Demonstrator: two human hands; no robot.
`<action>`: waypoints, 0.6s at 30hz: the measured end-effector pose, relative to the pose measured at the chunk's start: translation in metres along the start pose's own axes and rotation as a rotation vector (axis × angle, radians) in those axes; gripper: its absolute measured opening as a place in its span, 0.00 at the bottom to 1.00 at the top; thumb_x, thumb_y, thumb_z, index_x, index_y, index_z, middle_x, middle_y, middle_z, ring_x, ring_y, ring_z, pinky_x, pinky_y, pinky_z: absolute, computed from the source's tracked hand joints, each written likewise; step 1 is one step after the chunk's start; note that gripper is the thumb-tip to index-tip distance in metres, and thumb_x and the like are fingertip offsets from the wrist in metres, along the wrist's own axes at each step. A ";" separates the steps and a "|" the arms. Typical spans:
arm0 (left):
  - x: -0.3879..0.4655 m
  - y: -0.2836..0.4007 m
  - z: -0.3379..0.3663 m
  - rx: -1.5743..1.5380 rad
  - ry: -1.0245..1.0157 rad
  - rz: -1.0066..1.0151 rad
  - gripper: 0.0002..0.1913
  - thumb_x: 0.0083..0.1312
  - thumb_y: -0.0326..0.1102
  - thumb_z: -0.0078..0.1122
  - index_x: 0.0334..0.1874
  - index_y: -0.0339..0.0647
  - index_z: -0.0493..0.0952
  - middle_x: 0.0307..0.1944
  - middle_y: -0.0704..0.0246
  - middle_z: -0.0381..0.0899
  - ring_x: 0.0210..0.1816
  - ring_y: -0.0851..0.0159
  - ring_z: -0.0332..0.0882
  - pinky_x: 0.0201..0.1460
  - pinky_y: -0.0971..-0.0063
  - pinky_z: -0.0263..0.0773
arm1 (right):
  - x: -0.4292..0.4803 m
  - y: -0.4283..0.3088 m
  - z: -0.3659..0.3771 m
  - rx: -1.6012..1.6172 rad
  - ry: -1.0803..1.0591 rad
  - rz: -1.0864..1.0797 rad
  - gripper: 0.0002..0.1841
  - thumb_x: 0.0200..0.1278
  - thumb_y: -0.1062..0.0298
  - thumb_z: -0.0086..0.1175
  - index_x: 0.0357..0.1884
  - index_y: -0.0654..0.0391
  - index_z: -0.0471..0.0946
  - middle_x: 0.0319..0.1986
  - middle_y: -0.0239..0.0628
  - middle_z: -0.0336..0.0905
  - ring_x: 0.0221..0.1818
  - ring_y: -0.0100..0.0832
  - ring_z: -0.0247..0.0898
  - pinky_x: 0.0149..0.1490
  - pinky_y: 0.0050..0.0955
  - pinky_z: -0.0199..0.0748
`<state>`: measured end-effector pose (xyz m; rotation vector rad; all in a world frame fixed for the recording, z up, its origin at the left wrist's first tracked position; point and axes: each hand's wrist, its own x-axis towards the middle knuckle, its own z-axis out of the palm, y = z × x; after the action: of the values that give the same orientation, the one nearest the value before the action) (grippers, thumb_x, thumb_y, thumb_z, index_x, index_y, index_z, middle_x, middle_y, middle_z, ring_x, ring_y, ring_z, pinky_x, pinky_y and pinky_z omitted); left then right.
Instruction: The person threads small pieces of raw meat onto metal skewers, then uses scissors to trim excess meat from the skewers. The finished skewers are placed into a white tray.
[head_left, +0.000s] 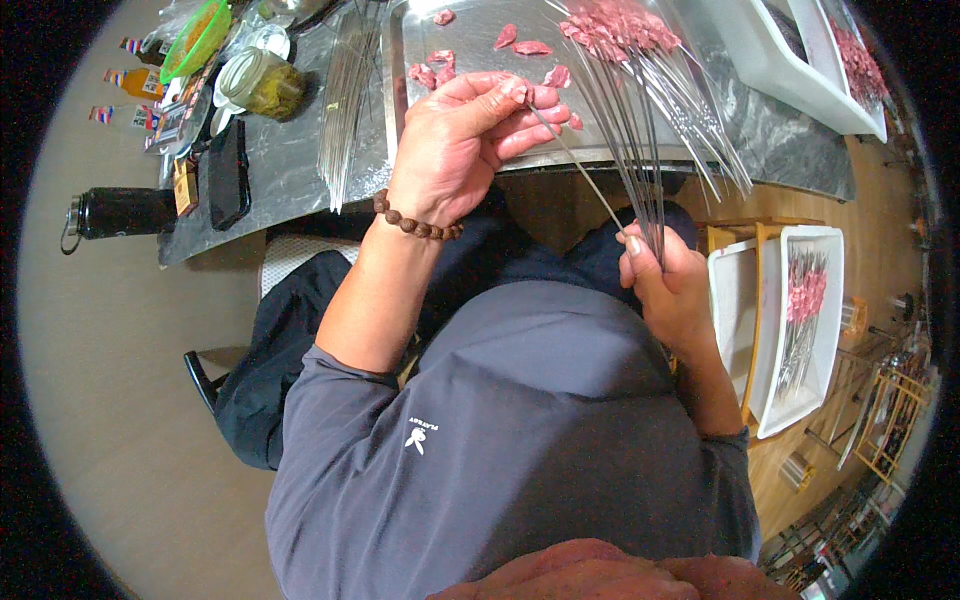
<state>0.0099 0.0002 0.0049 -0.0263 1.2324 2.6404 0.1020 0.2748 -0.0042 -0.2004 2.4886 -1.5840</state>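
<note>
My left hand (472, 127), with a brown bead bracelet (420, 225) at its wrist, pinches a small piece of raw meat (517, 91) between thumb and fingers. The tip of one metal skewer (574, 161) meets that meat; how deep it goes is hidden by the fingers. The skewer's other end is in my right hand (664, 274), which also grips a bundle of bare metal skewers (630, 142). Several loose meat pieces (531, 48) lie on the metal tray (480, 15) beyond my left hand. At the tray's right, threaded meat skewers (619, 28) are heaped, handles towards me.
Bare skewers (349, 112) lie left of the tray. Further left are a jar (262, 82), a green basket (196, 41), a phone (229, 176) and a black bottle (124, 213) near the table edge. White bins (799, 330) with meat skewers stand at right.
</note>
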 end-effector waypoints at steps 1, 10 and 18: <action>0.000 0.000 0.000 -0.011 -0.008 -0.003 0.10 0.81 0.31 0.58 0.54 0.30 0.80 0.54 0.50 0.87 0.59 0.47 0.88 0.62 0.60 0.87 | 0.000 0.000 0.000 -0.007 0.002 -0.006 0.13 0.82 0.64 0.52 0.50 0.65 0.82 0.23 0.37 0.82 0.27 0.30 0.82 0.37 0.31 0.79; 0.002 -0.009 0.010 -0.048 -0.009 0.006 0.10 0.80 0.31 0.59 0.51 0.28 0.81 0.51 0.51 0.88 0.55 0.48 0.90 0.57 0.66 0.89 | 0.000 0.005 0.004 0.002 0.038 -0.006 0.12 0.83 0.66 0.52 0.51 0.65 0.81 0.25 0.35 0.81 0.27 0.27 0.79 0.37 0.29 0.78; 0.006 -0.026 0.045 -0.062 0.034 -0.024 0.08 0.77 0.27 0.61 0.48 0.25 0.80 0.43 0.52 0.89 0.44 0.56 0.93 0.46 0.72 0.91 | -0.012 0.000 -0.004 0.073 0.125 0.039 0.12 0.84 0.66 0.54 0.52 0.65 0.81 0.26 0.30 0.80 0.26 0.19 0.71 0.32 0.23 0.70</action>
<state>0.0137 0.0522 0.0136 -0.0964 1.1535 2.6676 0.1129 0.2806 -0.0013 -0.0443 2.5031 -1.7181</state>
